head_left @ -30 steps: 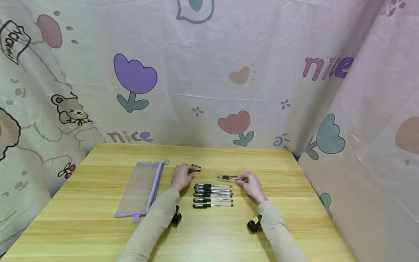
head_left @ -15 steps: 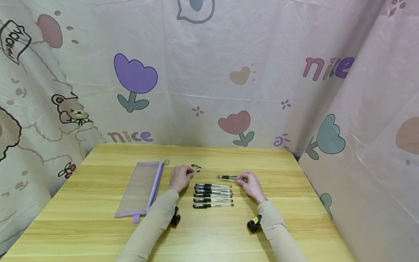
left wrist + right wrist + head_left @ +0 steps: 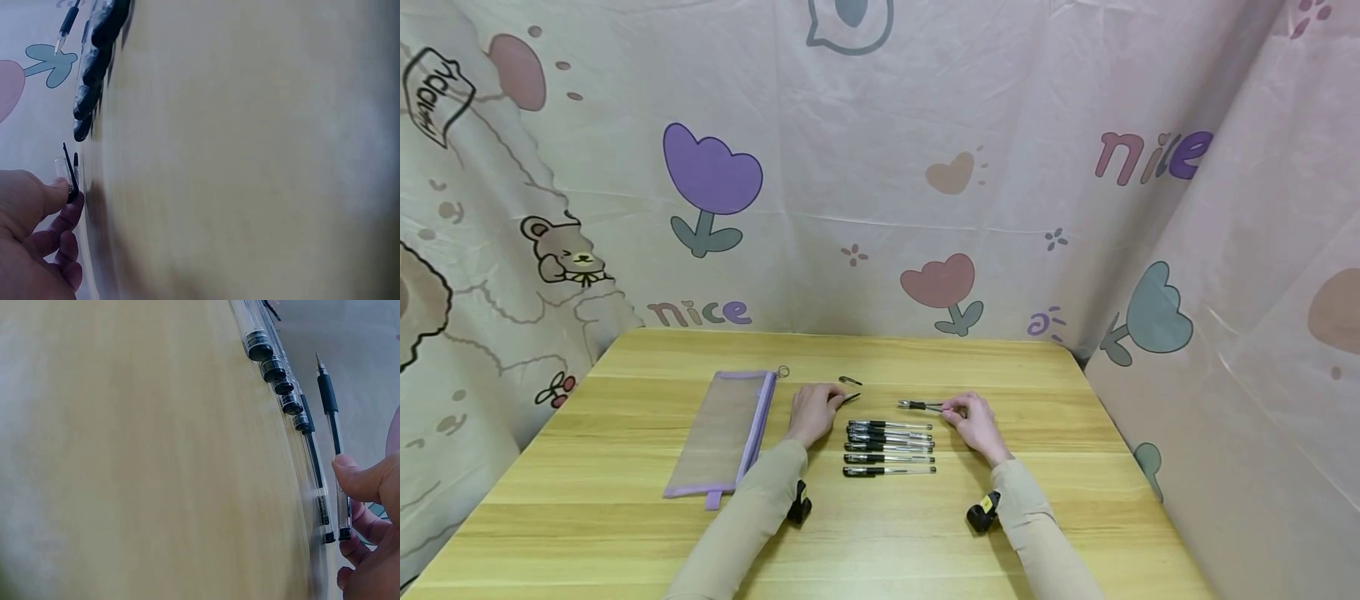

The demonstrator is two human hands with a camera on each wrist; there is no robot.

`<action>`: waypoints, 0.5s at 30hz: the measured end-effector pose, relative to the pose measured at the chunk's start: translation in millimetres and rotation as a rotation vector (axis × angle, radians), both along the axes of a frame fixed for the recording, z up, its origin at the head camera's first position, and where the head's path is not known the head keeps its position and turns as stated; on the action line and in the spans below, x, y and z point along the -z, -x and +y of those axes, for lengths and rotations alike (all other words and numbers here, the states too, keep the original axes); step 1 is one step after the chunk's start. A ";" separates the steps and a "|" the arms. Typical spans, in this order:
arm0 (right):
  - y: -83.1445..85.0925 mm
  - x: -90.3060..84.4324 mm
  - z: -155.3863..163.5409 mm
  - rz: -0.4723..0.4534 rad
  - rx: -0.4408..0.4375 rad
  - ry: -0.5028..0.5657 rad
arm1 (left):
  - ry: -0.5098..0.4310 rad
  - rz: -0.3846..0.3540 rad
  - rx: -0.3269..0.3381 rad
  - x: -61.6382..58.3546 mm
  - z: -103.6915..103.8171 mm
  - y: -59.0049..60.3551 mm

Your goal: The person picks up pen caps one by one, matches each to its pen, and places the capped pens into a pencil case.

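Observation:
In the head view my left hand (image 3: 813, 412) is beyond the left end of a row of capped gel pens (image 3: 887, 458). Between thumb and forefinger it pinches a pen cap (image 3: 72, 181), whose dark clip sticks up in the left wrist view. Another black pen cap (image 3: 850, 380) lies on the table just past these fingers. My right hand (image 3: 973, 419) pinches an uncapped gel pen (image 3: 329, 403) near its rear end, with the bare tip pointing left in the head view. Close beside it in the right wrist view is another gel pen (image 3: 315, 462), its front end hidden behind the row.
A mesh zip pouch (image 3: 718, 433) with purple edging lies left of my left hand, a ring (image 3: 783, 372) at its zip end. The wooden table (image 3: 880, 542) meets a patterned cloth (image 3: 850, 192) at the back. Each wrist carries a small black camera (image 3: 983, 512).
My left hand has drawn slightly back toward me with the pen cap, turning it to a slant, away from the other cap. My right hand stays almost still.

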State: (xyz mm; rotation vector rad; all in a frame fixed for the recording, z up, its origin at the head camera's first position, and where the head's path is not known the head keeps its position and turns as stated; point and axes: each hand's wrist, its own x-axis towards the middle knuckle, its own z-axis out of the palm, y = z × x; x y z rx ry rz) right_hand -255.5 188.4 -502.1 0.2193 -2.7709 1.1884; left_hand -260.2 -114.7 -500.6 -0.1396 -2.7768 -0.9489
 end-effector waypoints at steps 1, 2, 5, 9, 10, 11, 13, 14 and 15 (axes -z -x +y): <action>0.1 0.1 0.0 -0.002 0.000 0.001 | -0.003 0.000 0.000 -0.4 -0.1 -0.9; 0.0 -0.2 -0.1 -0.003 0.001 0.003 | -0.007 0.000 0.000 -1.0 0.0 -1.7; -0.7 -1.2 -0.6 -0.006 0.000 0.010 | -0.018 0.001 -0.001 -3.1 -0.3 -3.8; -1.1 -2.7 -1.3 -0.001 -0.002 0.011 | -0.037 0.018 0.014 -4.0 -0.8 -6.2; -1.3 -3.1 -1.6 -0.002 -0.002 0.008 | -0.045 0.023 0.023 -4.0 -0.9 -7.0; -1.6 -3.9 -2.0 -0.003 -0.005 0.008 | -0.050 0.031 0.035 -3.8 -1.0 -7.7; -2.0 -5.0 -3.1 -0.008 -0.009 0.008 | -0.065 0.044 0.065 -3.1 -0.9 -9.1; -2.3 -5.6 -3.8 -0.006 -0.012 0.006 | -0.077 0.048 0.083 -2.7 -0.7 -9.6; -2.6 -6.2 -4.5 -0.004 -0.017 0.007 | -0.088 0.049 0.099 -2.3 -0.5 -10.0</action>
